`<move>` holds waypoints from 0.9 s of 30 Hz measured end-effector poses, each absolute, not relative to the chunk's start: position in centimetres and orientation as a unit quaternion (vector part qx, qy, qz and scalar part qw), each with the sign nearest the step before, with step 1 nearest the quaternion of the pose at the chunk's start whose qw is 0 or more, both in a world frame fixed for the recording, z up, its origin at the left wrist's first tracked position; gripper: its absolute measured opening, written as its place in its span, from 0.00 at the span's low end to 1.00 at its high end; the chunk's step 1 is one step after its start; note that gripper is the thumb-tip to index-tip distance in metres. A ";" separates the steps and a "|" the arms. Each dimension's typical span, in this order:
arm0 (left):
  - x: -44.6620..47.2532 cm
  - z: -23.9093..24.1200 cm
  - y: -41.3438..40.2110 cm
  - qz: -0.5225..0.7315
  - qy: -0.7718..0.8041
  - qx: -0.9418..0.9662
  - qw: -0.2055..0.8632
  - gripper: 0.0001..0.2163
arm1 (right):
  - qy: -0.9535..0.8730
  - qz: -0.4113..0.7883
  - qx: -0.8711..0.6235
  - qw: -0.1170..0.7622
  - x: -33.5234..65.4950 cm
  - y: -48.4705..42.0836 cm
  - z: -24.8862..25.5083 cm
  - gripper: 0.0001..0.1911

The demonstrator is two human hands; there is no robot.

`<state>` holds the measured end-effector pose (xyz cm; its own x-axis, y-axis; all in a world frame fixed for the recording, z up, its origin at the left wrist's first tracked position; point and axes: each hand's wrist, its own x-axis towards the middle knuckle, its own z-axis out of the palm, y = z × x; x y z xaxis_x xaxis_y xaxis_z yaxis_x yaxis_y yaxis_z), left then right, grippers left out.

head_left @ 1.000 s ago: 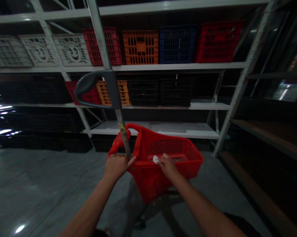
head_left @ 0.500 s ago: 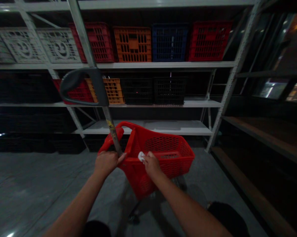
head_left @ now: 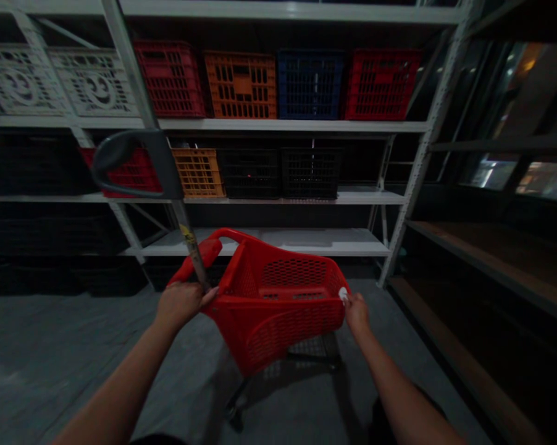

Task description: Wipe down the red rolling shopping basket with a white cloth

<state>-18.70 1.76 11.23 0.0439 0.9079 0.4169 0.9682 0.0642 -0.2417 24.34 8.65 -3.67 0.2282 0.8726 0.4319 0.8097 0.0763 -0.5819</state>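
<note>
A red plastic shopping cart (head_left: 278,321) with mesh-patterned sides stands before me, its basket pointing right. My left hand (head_left: 181,304) is closed round the near end of the cart's red handle (head_left: 197,259), thumb stretched toward the basket's corner. Close to that thumb, a metal pole (head_left: 133,74) with a dark grey loop grip (head_left: 167,164) rises from the handle area; its fixing is hidden. At the basket's far right corner, my right hand (head_left: 356,312) pinches a small crumpled white cloth or tissue (head_left: 343,294) against the top rim.
White metal shelving (head_left: 278,125) behind the cart bears several plastic crates, including an orange crate (head_left: 241,85) and a blue crate (head_left: 310,85). Another rack with brown boards (head_left: 482,253) runs along the right. The grey concrete floor (head_left: 75,346) lies below.
My right hand has slid the white cloth or tissue along the near rim, from beside the handle end to the right corner. My left hand keeps its grip; the whole view has shifted slightly.
</note>
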 end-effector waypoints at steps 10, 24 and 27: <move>-18.5 11.5 2.0 -0.074 -0.668 -0.695 0.254 0.27 | -0.700 0.197 -0.498 0.472 9.1 6.4 -1.2 0.12; -5.2 1.7 -5.4 -0.544 -0.563 -0.428 -0.451 0.26 | -0.751 0.300 -0.428 0.404 7.5 -3.3 1.9 0.05; -4.8 0.6 -5.1 -0.538 -0.532 -0.449 -0.475 0.21 | -0.822 0.322 -0.348 0.314 8.5 -2.9 3.3 0.08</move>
